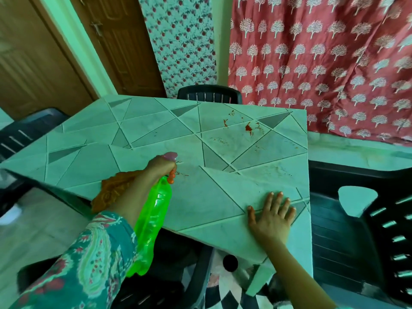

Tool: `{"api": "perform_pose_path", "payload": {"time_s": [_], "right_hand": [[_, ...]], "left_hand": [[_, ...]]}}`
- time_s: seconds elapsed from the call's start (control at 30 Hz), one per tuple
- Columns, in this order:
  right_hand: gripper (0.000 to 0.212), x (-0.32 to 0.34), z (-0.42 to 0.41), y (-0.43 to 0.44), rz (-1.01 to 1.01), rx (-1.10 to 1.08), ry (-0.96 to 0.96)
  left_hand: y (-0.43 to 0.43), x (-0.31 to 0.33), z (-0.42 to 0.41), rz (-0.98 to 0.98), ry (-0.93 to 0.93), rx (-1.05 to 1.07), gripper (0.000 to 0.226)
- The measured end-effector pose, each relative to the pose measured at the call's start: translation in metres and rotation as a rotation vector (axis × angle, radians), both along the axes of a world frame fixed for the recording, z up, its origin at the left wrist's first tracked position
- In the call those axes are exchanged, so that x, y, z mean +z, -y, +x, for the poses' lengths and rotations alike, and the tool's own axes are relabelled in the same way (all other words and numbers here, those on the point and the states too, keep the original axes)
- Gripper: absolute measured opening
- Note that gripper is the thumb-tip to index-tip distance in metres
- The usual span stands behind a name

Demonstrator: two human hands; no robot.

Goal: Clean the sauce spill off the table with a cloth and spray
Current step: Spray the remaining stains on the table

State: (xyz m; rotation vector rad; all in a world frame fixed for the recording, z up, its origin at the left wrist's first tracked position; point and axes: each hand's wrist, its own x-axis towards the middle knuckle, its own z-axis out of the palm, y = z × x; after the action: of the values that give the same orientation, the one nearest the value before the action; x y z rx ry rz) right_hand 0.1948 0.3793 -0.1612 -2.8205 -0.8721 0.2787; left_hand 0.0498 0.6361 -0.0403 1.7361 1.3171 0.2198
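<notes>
The spray bottle [153,210] is clamped in the left hand [159,168], pointed at the sauce spill [248,128] up-right of it. The right hand [270,216] is laid flat, fingers [278,200] apart.

Surroundings: hangings, door and seating.
A red curtain printed with white trees [323,63] hangs at far right. A white fabric panel with small red flowers [180,41] hangs just left of it, beside a brown panelled wooden door [120,45]. Three black slatted plastic chairs are present: the far chair [209,94], the right chair [334,241] and the left chair [29,130].
</notes>
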Motion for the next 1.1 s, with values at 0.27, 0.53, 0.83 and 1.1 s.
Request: {"api": "perform_pose_path", "payload": {"time_s": [0.27, 0.53, 0.83, 1.1], "right_hand": [[0.083, 0.001, 0.002, 0.005, -0.01, 0.001, 0.002], [0.076, 0.001, 0.004, 0.013, 0.044, 0.028, -0.018], [0.085, -0.002, -0.005, 0.064, 0.051, -0.036, 0.032], [0.104, -0.003, -0.014, 0.085, 0.048, -0.098, 0.044]], "left_hand": [[0.006, 0.004, -0.028, 0.009, -0.077, -0.055, 0.058], [0.058, -0.006, -0.023, -0.067, -0.09, -0.115, 0.042], [0.135, -0.007, 0.055, -0.079, -0.097, -0.536, 0.069], [0.191, -0.012, 0.09, -0.142, -0.122, -0.758, 0.068]]}}
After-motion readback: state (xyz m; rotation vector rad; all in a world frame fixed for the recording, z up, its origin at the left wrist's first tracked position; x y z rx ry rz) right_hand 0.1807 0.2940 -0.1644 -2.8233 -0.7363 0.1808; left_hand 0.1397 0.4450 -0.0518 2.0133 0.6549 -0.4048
